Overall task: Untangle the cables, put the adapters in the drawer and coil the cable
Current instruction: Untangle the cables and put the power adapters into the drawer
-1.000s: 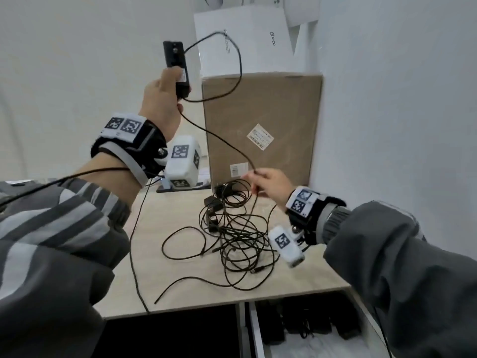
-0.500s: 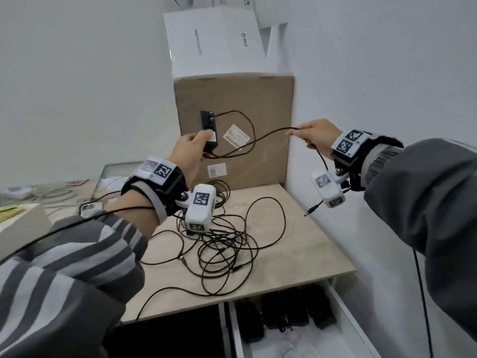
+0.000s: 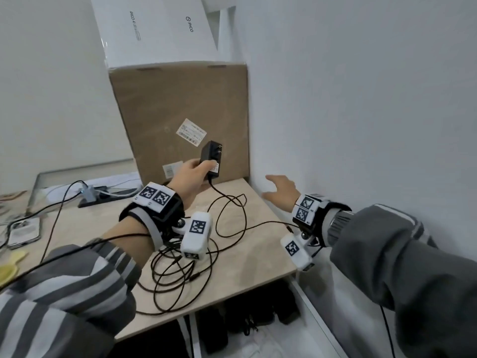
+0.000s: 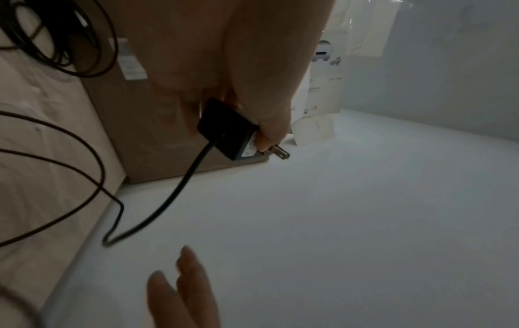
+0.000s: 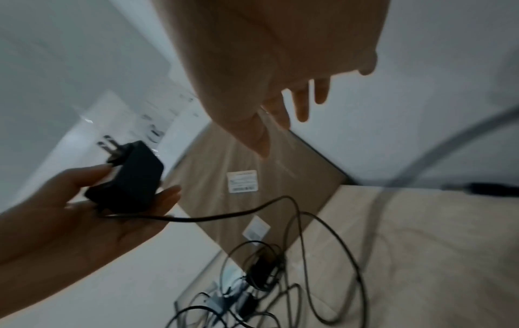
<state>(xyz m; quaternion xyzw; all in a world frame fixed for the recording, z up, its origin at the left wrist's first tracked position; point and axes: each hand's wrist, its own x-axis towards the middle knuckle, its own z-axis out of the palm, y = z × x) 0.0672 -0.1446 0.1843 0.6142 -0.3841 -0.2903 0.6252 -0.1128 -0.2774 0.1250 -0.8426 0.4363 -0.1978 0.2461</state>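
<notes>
Change since half a second ago: the cable has been let go by the right hand (image 3: pixel 280 191), now lowered, fingers spread, holding nothing. Left hand (image 3: pixel 189 177): black power adapter (image 3: pixel 211 160) held in a closed grip above the worktop (image 3: pixel 258 254), prongs pointing up and away. Its cable (image 3: pixel 227 202) trails down toward the right hand, which is nearer it. Cable tangle (image 3: pixel 178 270): on the worktop, apparently with further adapters. Drawer (image 3: pixel 309 301): open below.

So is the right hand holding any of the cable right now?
No, the right hand is spread open above the table with nothing in its fingers, while the left hand grips the black adapter.
</notes>
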